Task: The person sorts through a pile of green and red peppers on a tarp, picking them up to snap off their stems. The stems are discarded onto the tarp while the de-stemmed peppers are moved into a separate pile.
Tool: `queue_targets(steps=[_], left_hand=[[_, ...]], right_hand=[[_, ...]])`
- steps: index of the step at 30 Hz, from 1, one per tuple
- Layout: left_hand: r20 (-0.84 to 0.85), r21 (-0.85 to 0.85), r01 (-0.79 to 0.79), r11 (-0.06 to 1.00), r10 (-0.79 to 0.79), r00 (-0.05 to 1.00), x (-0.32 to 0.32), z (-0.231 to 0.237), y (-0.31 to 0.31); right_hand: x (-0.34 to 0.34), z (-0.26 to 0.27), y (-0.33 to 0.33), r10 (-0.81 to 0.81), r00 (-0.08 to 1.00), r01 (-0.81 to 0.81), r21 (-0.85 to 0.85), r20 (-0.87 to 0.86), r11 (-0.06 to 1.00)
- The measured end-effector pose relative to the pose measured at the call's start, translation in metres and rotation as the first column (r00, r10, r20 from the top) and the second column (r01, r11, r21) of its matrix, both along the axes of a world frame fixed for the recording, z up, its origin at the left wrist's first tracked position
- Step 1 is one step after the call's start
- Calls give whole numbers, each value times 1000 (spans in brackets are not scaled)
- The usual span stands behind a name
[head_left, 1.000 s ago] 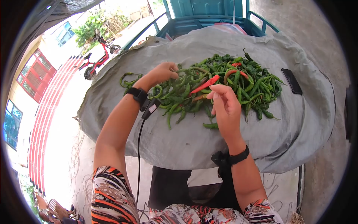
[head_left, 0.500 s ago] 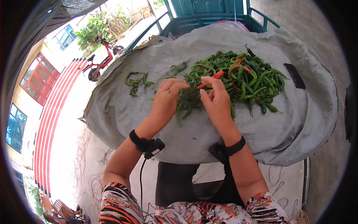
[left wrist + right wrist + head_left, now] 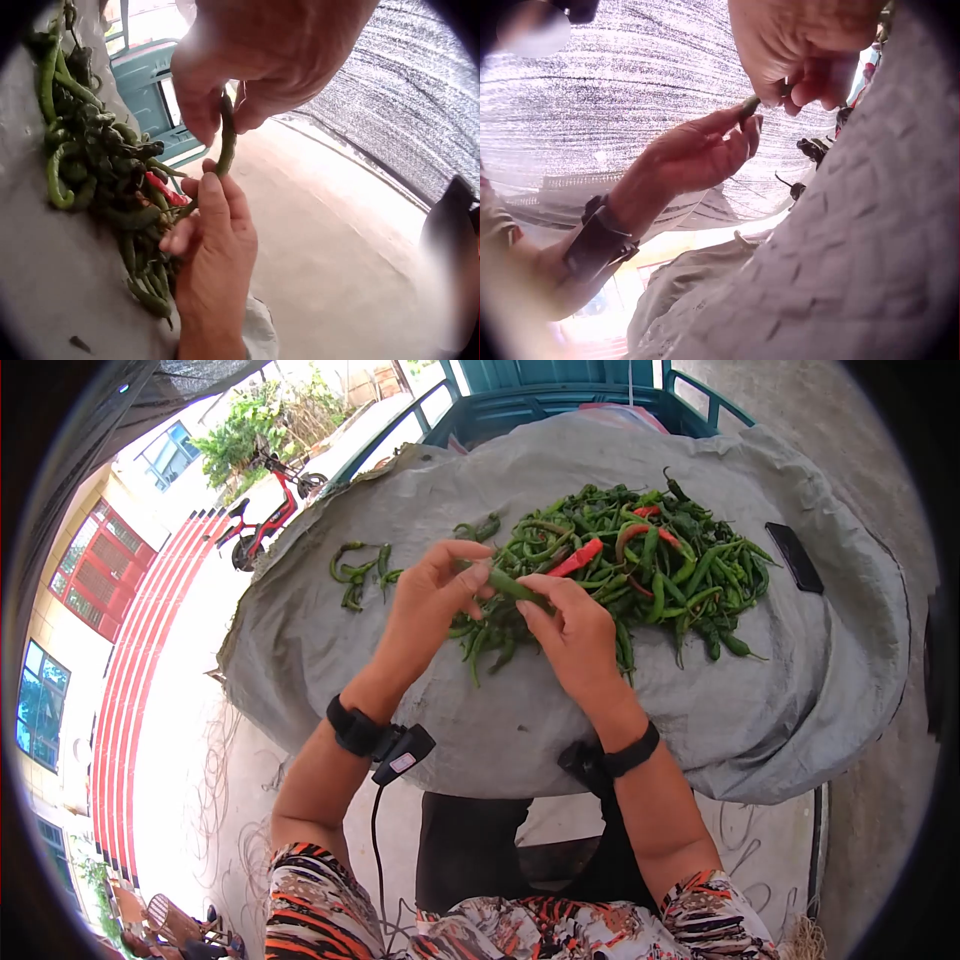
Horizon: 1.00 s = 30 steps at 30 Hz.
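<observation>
— Left hand [image 3: 425, 600] has come closer to the right hand [image 3: 582, 635] over the past second; a green pepper [image 3: 515, 587] now shows between the two. Layout, from the left?

— First, a small group of green peppers [image 3: 383, 560] on the grey sheet [image 3: 450, 730], apart from the main heap [image 3: 690, 595]

— Next, left hand state?

— Grasping: thumb and fingers pinch one end of the green pepper; black strap [image 3: 352, 726] round that wrist

— Position of the pepper?

— Held clear of the sheet, slanting down to the right in the head view, across the heap's left part

— Right hand?

— Also grasping; thumb and fingers pinch the other end, plainest in the left wrist view

— Further right?

— One red pepper [image 3: 577, 557] lies on the heap, just beyond the right fingertips; past the heap, a dark phone [image 3: 795, 557] lies on the sheet, near the heap but apart from it
</observation>
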<state>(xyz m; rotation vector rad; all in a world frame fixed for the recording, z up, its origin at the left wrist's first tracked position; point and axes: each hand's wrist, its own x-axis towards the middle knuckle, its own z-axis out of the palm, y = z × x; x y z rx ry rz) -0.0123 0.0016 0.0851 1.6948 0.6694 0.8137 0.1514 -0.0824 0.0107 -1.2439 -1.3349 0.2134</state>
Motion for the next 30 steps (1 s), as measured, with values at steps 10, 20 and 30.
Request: queue_targets(steps=[10,20,30], left_hand=[[290,-273,-119,955,200,936,55,5,105],[-612,717,77,693,571,547,79,-114,204],[-302,803,-111,585,561,771,59,-95,186]], right_hand=[[1,9,-5,44,868,-2,86,-495,996],[6,1,-2,45,883,-17,63,-468,998],[5,1,-1,41,915,-13,71,-400,997]])
